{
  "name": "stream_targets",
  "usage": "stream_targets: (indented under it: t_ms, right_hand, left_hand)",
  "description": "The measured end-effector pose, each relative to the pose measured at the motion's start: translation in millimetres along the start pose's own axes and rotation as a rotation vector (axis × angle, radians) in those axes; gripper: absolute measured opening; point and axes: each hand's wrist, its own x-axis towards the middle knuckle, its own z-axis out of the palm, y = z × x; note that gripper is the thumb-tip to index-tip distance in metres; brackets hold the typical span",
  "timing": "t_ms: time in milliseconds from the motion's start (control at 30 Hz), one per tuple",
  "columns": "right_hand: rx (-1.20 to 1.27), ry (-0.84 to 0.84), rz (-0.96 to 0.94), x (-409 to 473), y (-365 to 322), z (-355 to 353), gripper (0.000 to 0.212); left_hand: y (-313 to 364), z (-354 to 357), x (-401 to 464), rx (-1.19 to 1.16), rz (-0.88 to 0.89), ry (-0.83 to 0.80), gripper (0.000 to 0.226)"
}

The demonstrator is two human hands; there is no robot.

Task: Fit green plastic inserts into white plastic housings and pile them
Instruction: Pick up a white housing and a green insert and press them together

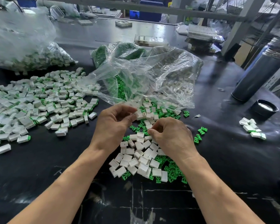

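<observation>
Hands at frame centre: my left hand pinches a white housing; right hand fingers curled, contents unclear. Loose housings and green inserts lie below on the counter; assembled pile left.

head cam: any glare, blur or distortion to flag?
Head view: glare off the clear plastic bags and the far end of the black table; wide-angle bending at the edges, so the dark flask leans; left hand fingertips slightly motion-blurred; right hand sharp.
</observation>
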Motion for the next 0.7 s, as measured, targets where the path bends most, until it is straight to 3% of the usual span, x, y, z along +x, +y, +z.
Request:
stream_targets:
  t_ms: [200, 500, 700]
  right_hand:
    - [0.081, -0.005, -0.036, -2, 2, -4, 0.014]
    - [0.832, 0.077, -0.095, -2, 5, -3, 0.008]
    - [0.973, 0.057, -0.087, 0, 4, -1, 0.02]
  left_hand:
    - [-1, -1, 1, -0.072, -0.035, -0.033, 0.012]
    - [-2, 4, -1, -0.139, -0.069, -0.1, 0.008]
    - [-2, 7, -1, -0.115, -0.064, -0.115, 0.008]
